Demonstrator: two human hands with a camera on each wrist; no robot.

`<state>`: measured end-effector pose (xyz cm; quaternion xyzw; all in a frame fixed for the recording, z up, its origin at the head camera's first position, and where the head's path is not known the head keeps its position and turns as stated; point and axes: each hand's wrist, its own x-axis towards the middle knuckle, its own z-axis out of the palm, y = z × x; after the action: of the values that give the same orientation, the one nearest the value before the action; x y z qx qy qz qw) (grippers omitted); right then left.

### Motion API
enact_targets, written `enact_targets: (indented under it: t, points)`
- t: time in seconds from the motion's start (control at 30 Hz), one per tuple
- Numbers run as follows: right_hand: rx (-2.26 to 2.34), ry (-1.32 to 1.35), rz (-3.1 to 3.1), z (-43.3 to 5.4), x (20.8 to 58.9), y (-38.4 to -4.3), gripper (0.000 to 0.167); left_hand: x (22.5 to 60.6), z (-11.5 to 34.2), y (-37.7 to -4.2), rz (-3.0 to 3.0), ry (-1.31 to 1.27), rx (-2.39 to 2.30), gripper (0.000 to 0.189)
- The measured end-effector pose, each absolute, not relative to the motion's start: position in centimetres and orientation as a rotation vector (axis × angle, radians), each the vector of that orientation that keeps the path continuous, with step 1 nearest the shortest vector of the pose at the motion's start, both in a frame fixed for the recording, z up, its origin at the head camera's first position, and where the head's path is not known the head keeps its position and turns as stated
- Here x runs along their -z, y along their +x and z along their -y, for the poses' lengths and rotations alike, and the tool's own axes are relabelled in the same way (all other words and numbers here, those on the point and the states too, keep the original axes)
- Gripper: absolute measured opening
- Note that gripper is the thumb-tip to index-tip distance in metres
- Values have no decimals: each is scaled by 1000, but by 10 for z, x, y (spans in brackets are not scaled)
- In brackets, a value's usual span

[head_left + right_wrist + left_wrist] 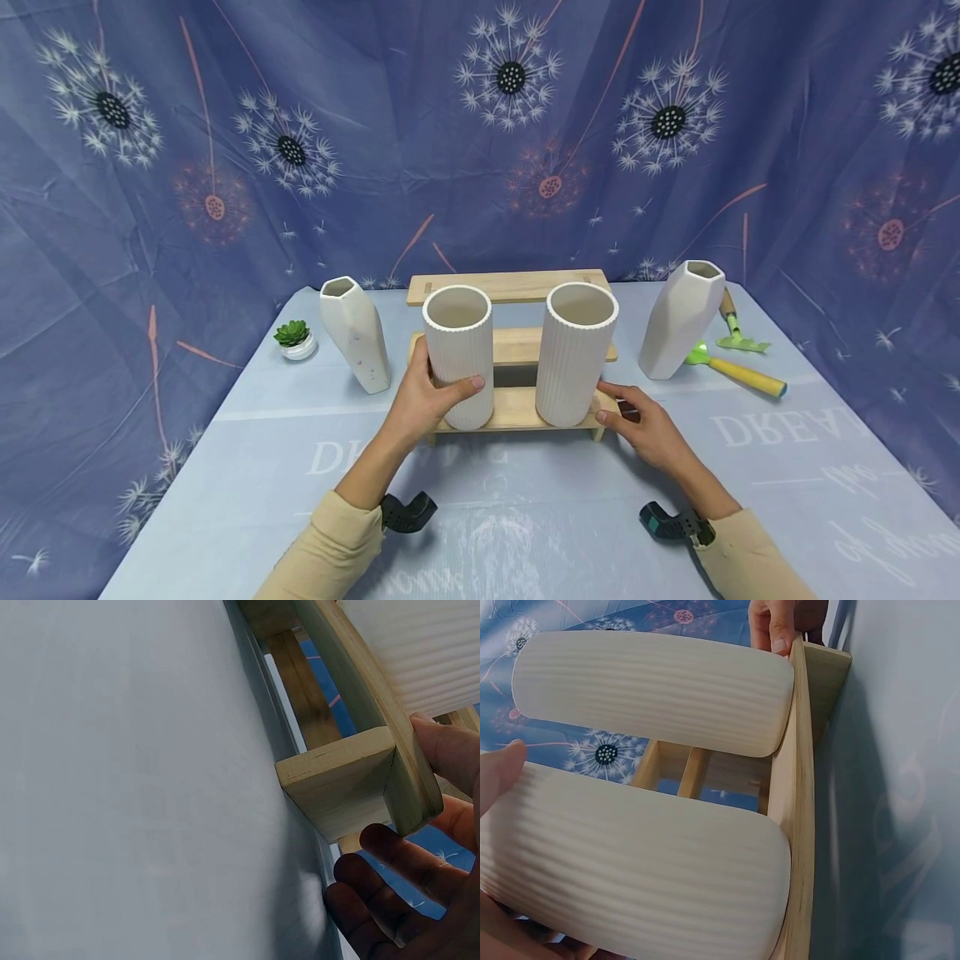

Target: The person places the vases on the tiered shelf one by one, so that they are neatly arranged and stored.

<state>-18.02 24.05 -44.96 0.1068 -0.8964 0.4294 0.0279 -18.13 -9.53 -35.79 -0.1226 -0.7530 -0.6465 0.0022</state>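
A tiered wooden plant stand (515, 408) bears two tall white ribbed vases, upright on its lowest front step. My left hand (423, 400) grips the left ribbed vase (463, 358), thumb across its front and fingers around its far side. The base of this vase rests on the step board in the left wrist view. The right ribbed vase (573, 358) stands beside it, apart from both hands. At the right end of the front step, my right hand (648, 429) holds the board, thumb (442, 746) on top and fingers curled around its end.
A white faceted vase (356, 337) stands left of the stand, near a small potted succulent (296, 340). Another faceted vase (681, 321) is on the right. Beside it lie a yellow-handled garden tool (746, 377) and a small green rake (738, 340). A patterned curtain (390, 150) hangs behind.
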Motion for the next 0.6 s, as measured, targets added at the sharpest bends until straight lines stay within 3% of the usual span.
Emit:
enact_targets:
  t: [0.6]
  points:
    - [-1338,312,2769,-240,451,-182,52,360,99,-180,2358,-437,2013,86]
